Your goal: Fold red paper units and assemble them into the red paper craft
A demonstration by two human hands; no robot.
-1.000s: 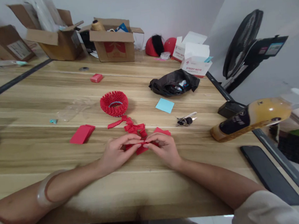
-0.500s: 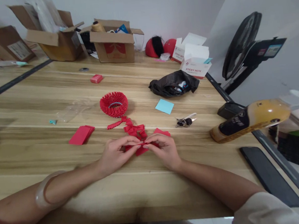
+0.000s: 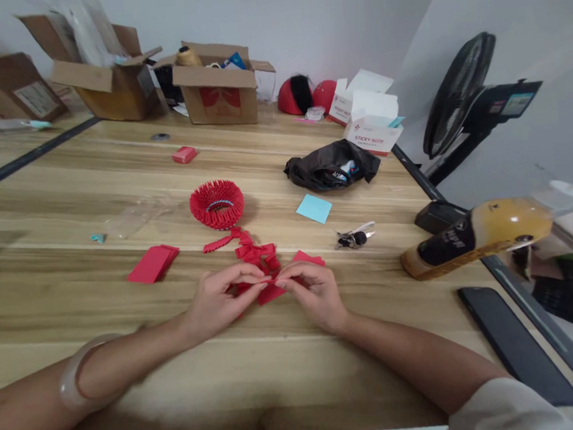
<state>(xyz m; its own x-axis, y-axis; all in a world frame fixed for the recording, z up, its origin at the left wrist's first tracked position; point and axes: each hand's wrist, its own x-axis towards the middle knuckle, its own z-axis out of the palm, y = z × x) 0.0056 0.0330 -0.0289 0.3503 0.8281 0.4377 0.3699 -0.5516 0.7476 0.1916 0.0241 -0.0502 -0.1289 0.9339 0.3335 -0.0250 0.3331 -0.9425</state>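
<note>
My left hand [image 3: 227, 295] and my right hand [image 3: 314, 293] meet over the table, fingertips pinched on a small folded strip of red paper [image 3: 267, 281]. Much of the strip is covered by the fingers. Just beyond lie several folded red paper pieces [image 3: 254, 250] in a loose heap, with a short row of joined ones leading left. Flat red paper shows under and behind my right hand. A stack of red paper slips [image 3: 153, 264] rests left of my hands. Farther back stands a round red bowl [image 3: 217, 205] built of folded paper, with a pale blue band inside.
A blue sticky note [image 3: 315, 208], keys [image 3: 353, 237] and a black bag [image 3: 332, 165] lie on the right. Past them are a tilted drink bottle [image 3: 474, 237], a phone [image 3: 518, 345] and a fan [image 3: 459, 93]. Cardboard boxes [image 3: 221, 100] line the back.
The view has shifted slightly. My hands stay together in nearly the same spot, both still pinching the red paper strip, with the fingers moved a little.
</note>
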